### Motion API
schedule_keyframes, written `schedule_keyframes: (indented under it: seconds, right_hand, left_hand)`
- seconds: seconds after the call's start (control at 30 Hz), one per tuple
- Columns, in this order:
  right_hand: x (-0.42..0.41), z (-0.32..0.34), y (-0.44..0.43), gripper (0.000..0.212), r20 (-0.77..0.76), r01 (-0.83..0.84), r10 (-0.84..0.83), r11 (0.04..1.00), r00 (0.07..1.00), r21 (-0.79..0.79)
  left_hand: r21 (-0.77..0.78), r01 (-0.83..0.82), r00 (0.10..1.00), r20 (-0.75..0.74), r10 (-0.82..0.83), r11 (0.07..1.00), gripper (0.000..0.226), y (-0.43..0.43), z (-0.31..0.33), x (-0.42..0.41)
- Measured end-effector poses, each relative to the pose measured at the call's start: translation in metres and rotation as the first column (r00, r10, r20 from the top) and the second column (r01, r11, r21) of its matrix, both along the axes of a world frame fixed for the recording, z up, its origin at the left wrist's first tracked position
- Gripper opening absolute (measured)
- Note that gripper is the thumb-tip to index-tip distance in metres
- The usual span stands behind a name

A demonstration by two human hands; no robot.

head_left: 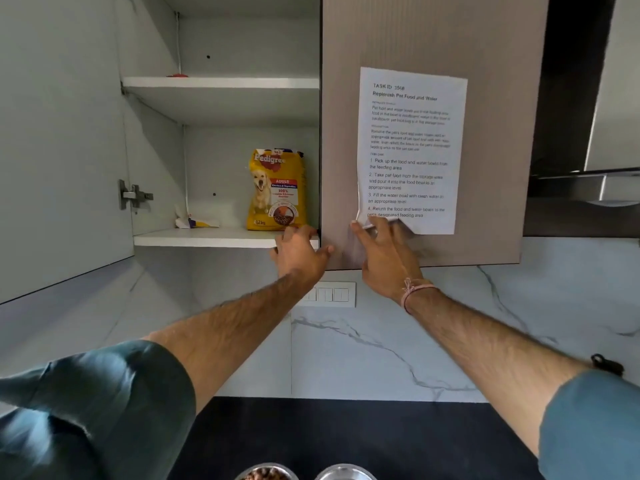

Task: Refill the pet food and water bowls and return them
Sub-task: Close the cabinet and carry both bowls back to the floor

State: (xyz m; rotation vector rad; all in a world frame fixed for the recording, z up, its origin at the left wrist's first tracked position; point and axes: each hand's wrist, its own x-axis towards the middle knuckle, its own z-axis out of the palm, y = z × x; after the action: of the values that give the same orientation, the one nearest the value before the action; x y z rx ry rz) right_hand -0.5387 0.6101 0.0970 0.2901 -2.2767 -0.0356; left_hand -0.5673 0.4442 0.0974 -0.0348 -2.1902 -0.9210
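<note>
A yellow Pedigree dog food bag [276, 190] stands upright on the lower shelf [207, 237] of an open wall cabinet. My left hand [299, 252] is raised just below and in front of the bag, fingers spread at the shelf's front edge, holding nothing. My right hand [386, 252] rests flat against the closed cabinet door [426, 36], fingertips on the bottom edge of a taped task sheet [412, 150]. Two steel bowls peek in at the bottom: one with kibble [266, 473], one [344, 472] looking empty.
The left cabinet door [59, 133] hangs open, its hinge [133, 194] showing. A crumpled white wrapper [194, 220] lies on the shelf left of the bag. A switch plate [329, 294] sits on the marble backsplash [381, 341] above a black counter [346, 434]. A dark range hood [585, 116] is at right.
</note>
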Motion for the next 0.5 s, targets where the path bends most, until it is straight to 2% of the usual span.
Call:
schedule_keyframes:
  seconds: [0.17, 0.37, 0.5]
  right_hand:
    - [-0.029, -0.003, -0.007, 0.079, -0.05, -0.001, 0.0, 1.0, 0.999, -0.022]
    - [-0.054, 0.008, -0.012, 0.038, -0.203, -0.016, 0.021, 1.0, 0.979, 0.027]
    - [-0.069, 0.015, -0.019, 0.033, -0.215, -0.053, 0.068, 0.996, 0.974, 0.072]
  left_hand:
    - [-0.078, -0.06, 0.998, -0.04, 0.057, 0.995, 0.052, -0.005, -0.003, -0.031]
    - [-0.081, -0.04, 0.998, -0.046, 0.037, 0.996, 0.05, -0.011, -0.004, -0.055]
    - [-0.041, -0.033, 0.998, -0.061, 0.03, 0.999, 0.044, -0.01, -0.007, -0.067]
